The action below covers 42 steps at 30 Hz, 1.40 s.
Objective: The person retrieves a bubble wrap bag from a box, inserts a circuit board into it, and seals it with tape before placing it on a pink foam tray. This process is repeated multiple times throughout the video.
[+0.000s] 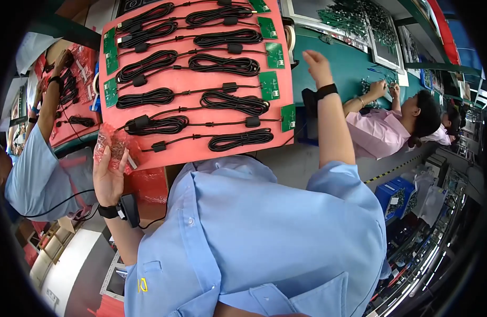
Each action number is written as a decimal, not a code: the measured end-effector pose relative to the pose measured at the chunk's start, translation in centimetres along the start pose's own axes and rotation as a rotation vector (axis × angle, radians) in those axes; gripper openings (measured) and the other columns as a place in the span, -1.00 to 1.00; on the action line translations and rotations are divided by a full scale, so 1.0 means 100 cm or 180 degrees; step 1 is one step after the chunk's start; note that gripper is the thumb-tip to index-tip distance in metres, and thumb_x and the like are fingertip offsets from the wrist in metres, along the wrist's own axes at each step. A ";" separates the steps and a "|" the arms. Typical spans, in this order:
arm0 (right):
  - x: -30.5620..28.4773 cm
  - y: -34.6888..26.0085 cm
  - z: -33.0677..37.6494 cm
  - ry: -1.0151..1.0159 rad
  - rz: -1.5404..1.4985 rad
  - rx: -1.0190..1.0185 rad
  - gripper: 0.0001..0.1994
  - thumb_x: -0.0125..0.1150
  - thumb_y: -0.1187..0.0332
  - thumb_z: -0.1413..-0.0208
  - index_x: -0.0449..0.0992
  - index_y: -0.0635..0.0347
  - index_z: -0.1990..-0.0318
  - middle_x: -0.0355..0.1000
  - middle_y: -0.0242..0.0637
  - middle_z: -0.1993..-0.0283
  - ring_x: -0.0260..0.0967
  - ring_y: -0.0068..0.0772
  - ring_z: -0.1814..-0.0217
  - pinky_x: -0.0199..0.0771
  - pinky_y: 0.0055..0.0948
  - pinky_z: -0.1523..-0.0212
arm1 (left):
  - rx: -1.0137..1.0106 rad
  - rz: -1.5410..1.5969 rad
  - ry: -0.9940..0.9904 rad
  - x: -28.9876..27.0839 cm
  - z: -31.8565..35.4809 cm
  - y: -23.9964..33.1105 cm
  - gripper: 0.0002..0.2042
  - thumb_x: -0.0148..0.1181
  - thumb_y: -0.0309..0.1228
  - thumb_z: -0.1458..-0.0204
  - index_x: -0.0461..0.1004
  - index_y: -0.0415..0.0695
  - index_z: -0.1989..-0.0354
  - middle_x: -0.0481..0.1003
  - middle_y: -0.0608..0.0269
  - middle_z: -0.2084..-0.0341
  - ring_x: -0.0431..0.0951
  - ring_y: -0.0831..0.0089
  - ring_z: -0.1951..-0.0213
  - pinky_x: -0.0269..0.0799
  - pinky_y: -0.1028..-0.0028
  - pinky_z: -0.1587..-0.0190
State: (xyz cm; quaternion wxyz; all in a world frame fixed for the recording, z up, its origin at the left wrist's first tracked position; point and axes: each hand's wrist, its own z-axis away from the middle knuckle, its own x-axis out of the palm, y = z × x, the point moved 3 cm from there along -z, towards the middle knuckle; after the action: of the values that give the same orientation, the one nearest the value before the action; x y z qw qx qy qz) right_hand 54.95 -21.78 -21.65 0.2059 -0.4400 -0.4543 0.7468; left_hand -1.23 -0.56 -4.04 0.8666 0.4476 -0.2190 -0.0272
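Observation:
My left hand (pixel 109 177) is at the near left corner of a pink foam sheet (pixel 193 150), its fingers and thumb around a red bubble-wrap bag (pixel 115 147). Small pieces show dimly through the plastic, too unclear to name. Rows of coiled black cables (pixel 225 64) lie on the foam, with lumps along their cords. Green circuit boards (pixel 275 56) sit at cable ends on both sides of the sheet. Beyond the sheet's right edge, my right hand (pixel 318 68) hangs in the air, apart from the cables, fingers loosely bent and nothing visible in them.
To the right runs a green bench (pixel 328 58) with framed trays of green parts (pixel 349 18). A person in pink (pixel 380 124) works there. On the left, another person's arm (pixel 48 113) reaches over a red-covered table. Blue bins (pixel 394 196) stand at the lower right.

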 end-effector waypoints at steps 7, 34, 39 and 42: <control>0.036 0.035 -0.016 -0.0651 -0.0556 0.1121 -0.58 0.11 -0.06 -0.10 0.54 0.03 0.06 0.45 -0.44 0.05 0.26 -0.46 0.02 0.32 -0.33 0.22 | -0.0109 0.0101 0.0173 0.001 0.001 -0.008 -0.69 -0.02 -0.47 -0.19 0.30 -0.18 -0.12 0.43 0.23 -0.03 0.46 0.39 -0.03 0.42 0.35 -0.12; 0.189 -0.296 0.322 -0.3248 -0.1656 -0.0837 -0.30 0.20 0.53 -0.05 -0.01 0.22 -0.33 0.39 -0.37 0.48 0.36 -0.57 0.45 0.36 -0.60 0.44 | 0.1063 -0.0002 0.0205 0.029 0.040 -0.023 -0.73 0.02 -0.56 -0.14 0.31 -0.28 -0.03 0.45 0.14 0.05 0.50 0.41 0.04 0.50 0.39 0.04; 0.233 -0.290 0.322 -0.2925 0.0453 -0.1665 -0.29 0.20 0.48 -0.08 -0.04 0.19 -0.34 0.42 -0.27 0.42 0.36 -0.59 0.43 0.36 -0.66 0.37 | 0.1194 0.0305 0.0252 0.019 0.054 -0.022 -0.71 -0.06 -0.61 -0.15 0.31 -0.30 -0.06 0.48 0.18 0.11 0.53 0.44 0.10 0.53 0.43 0.08; 0.224 -0.293 0.322 -0.2371 0.1259 -0.2408 -0.35 0.29 0.40 -0.01 0.13 0.13 -0.26 0.46 -0.22 0.35 0.42 -0.45 0.40 0.37 -0.61 0.32 | 0.0707 0.0713 0.0173 0.000 0.052 -0.026 -0.70 -0.07 -0.62 -0.13 0.31 -0.30 -0.06 0.47 0.18 0.12 0.53 0.45 0.12 0.54 0.45 0.09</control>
State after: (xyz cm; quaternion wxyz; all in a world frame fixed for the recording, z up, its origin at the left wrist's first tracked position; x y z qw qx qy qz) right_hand 13.21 -7.22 -0.59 -0.2841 -0.2667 -0.6411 0.6612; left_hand -2.93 -6.15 -3.48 0.8149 0.5140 -0.2457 0.1062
